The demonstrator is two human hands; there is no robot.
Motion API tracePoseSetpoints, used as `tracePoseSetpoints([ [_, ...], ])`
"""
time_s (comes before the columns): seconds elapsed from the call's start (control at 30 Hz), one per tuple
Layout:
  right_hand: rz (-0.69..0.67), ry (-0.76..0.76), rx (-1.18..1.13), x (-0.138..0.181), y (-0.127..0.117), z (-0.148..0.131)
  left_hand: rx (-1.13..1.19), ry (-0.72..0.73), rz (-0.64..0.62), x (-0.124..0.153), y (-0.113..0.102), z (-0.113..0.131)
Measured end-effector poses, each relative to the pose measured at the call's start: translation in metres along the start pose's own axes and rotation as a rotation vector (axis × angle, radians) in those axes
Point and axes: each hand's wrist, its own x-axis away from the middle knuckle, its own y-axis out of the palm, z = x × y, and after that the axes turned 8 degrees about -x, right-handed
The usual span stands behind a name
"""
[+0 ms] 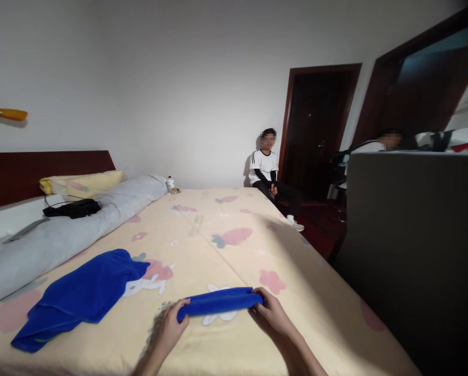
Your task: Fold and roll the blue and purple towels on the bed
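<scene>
A blue cloth folded into a narrow strip (pixel 220 302) stretches between my two hands, just over the bed's patterned sheet. Its left end is pinched by my left hand (pixel 175 318), thumb on the near side. On the other end my right hand (pixel 271 309) is closed, fingers wrapped over the fabric. Whether the strip touches the sheet I cannot tell. To the left, a second blue cloth (pixel 87 295) lies loosely spread and crumpled on the bed.
A long grey rolled bedding (pixel 112 209) runs along the headboard side, with a black item (pixel 72 209) on it and a yellow pillow (pixel 88 184) behind. A small bottle (pixel 170 184) stands at the far edge. A person (pixel 264 167) sits beyond; a dark panel (pixel 414 250) rises at right.
</scene>
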Motion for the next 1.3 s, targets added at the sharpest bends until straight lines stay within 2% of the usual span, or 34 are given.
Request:
tracePoseSetpoints([
  [0.07,0.034,0.024,0.006,-0.018,0.001,0.002,0.025,-0.098,-0.035,-0.021,-0.003,0.001],
  [0.2,0.139,0.094,0.167,-0.046,0.014,0.013,-0.045,-0.225,-0.083,-0.053,-0.003,0.002],
  [0.33,0.206,0.125,0.346,-0.051,0.022,0.02,-0.138,-0.293,-0.112,-0.062,0.001,-0.004],
  [0.43,0.242,0.113,0.439,-0.048,0.022,0.019,-0.183,-0.278,-0.12,-0.061,0.001,-0.005],
  [0.5,0.254,0.079,0.479,-0.048,0.027,0.012,-0.213,-0.224,-0.112,-0.062,0.003,0.003],
  [0.57,0.221,-0.003,0.496,-0.05,0.04,0.001,-0.241,-0.073,-0.1,-0.064,0.009,0.021],
  [0.67,0.06,-0.188,0.485,-0.055,0.073,-0.019,-0.247,0.244,-0.146,-0.068,0.026,0.055],
  [0.77,-0.098,-0.293,0.47,-0.056,0.095,-0.029,-0.261,0.336,-0.235,-0.067,0.04,0.074],
  [0.87,-0.177,-0.303,0.462,-0.051,0.085,-0.022,-0.293,0.343,-0.246,-0.062,0.04,0.06],
  [1.0,-0.181,-0.186,0.464,-0.044,0.042,0.001,-0.315,0.293,-0.213,-0.051,0.023,0.012],
  [1.1,-0.161,-0.131,0.459,-0.042,0.018,0.015,-0.313,0.195,-0.259,-0.045,0.01,-0.016],
  [1.2,-0.148,-0.115,0.445,-0.044,0.014,0.018,-0.289,0.146,-0.31,-0.042,0.005,-0.025],
  [1.3,-0.098,-0.11,0.445,-0.048,0.017,0.01,-0.282,0.101,-0.306,-0.042,0.006,-0.022],
])
